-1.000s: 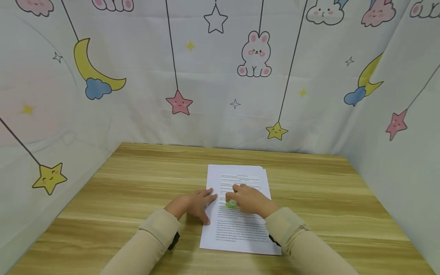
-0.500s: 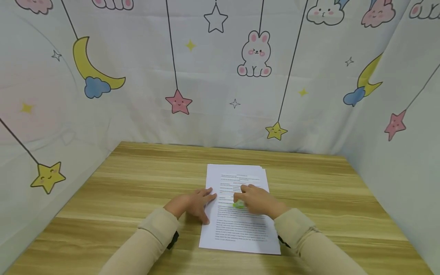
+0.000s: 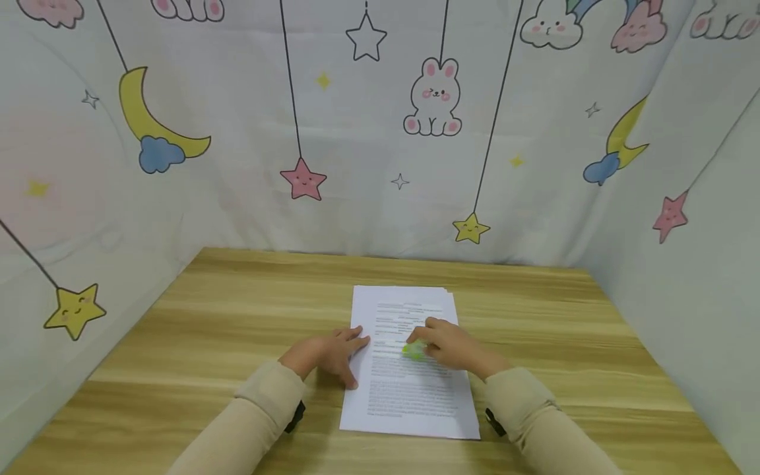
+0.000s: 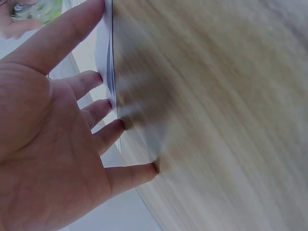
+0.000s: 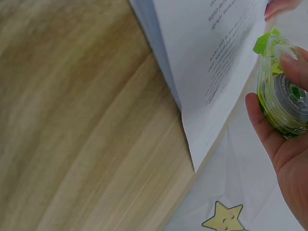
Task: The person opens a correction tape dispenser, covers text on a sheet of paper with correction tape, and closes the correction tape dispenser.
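Note:
A stack of printed paper sheets (image 3: 410,402) lies on the wooden table. My left hand (image 3: 334,353) rests at the stack's left edge with fingers spread; in the left wrist view some fingertips (image 4: 107,105) touch the sheet edges and the little finger reaches the wood. Over the middle of the page, my right hand (image 3: 456,346) holds a clear green correction tape dispenser (image 5: 285,91) between thumb and fingers. Its green tip points away from the palm, and a tape reel shows inside the see-through body. Whether the tip touches the paper cannot be told.
The wooden table (image 3: 249,297) extends around the stack on all sides. A white cloth curtain (image 3: 368,218) printed with stars, moons and rabbits hangs behind and along both sides. A black wrist strap (image 3: 495,422) shows under the right cuff.
My right hand has moved rightward across the page with the correction tape dispenser, and its fingers and the dispenser are now angled differently. The left hand stays at the paper's edge. The head view has shifted slightly.

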The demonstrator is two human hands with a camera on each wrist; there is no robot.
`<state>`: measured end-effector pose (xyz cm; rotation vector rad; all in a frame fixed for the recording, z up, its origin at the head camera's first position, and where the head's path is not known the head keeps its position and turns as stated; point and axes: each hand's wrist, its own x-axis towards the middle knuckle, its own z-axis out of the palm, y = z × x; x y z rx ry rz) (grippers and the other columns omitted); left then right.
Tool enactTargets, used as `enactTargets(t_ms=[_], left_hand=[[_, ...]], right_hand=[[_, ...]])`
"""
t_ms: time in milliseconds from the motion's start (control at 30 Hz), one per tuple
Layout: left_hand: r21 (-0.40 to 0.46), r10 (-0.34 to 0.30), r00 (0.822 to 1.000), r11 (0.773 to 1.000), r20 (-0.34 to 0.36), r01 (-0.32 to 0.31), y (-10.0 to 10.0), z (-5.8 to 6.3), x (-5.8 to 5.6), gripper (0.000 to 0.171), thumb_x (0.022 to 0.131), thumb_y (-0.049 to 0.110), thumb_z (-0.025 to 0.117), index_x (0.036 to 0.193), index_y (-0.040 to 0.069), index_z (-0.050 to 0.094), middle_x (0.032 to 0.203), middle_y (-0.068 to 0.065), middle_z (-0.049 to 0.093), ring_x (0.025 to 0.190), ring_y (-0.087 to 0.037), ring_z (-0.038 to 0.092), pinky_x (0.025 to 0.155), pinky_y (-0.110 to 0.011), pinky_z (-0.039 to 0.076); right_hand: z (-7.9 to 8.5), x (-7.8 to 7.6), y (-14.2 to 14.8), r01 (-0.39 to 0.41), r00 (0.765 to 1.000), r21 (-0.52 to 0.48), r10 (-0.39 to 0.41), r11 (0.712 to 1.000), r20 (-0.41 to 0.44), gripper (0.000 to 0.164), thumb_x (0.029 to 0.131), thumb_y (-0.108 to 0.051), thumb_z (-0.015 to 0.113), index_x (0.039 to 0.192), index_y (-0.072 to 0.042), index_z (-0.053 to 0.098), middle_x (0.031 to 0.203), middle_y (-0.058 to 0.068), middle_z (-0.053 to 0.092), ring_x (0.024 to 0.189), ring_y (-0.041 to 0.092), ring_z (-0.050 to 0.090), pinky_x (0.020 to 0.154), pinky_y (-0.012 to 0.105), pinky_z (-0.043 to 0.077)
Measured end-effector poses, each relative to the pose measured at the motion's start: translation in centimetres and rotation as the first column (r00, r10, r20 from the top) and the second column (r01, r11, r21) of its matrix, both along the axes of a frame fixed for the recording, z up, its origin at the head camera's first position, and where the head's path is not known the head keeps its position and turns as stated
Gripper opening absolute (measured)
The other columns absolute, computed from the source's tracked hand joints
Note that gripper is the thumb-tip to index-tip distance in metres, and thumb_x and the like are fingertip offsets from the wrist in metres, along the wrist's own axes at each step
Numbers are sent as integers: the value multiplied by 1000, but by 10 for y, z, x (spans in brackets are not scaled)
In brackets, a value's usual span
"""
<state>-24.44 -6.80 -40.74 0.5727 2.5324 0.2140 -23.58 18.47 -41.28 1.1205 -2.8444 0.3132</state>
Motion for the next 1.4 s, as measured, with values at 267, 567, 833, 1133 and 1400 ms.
enactTargets(t_ms=[267,567,833,1133,1400], left_hand=[[20,-11,1000,1000,-5,11,-2,-1,0,89,74,35,75,146,17,27,155,-6,13,142,-30,14,111,-50,20],[15,-18,1000,1000,-1,18,-1,-2,-1,89,74,36,75,146,18,26,155,-5,14,142,-29,15,111,-50,20],[8,-23,1000,1000,-7,24,-1,-3,-2,89,74,37,74,146,18,26,155,-5,13,142,-29,14,112,-50,20],[21,-20,1000,1000,0,20,-2,-3,-2,89,74,36,74,146,18,25,155,-5,13,142,-29,13,112,-50,19],[40,1,1000,999,24,-2,-2,-3,-1,89,74,35,75,147,20,25,156,-2,10,143,-28,10,111,-52,18]], right_hand=[[3,3,22,66,997,-80,-68,995,-20,28,83,-2,61,104,-20,64,80,-5,50,65,6,36,60,20,34],[1,7,26,72,997,47,-71,996,-25,26,84,-5,61,102,-22,65,76,-6,45,66,7,34,61,19,32],[-1,9,20,15,998,60,-11,998,-65,26,83,-3,62,100,-21,66,74,-6,44,65,8,33,60,19,31],[2,8,13,-33,992,144,50,989,-113,24,82,-3,64,97,-21,66,77,-3,49,67,9,38,63,20,36],[5,8,11,-44,985,238,82,970,-154,26,80,-4,66,97,-23,64,82,-1,53,72,14,50,67,25,44]])
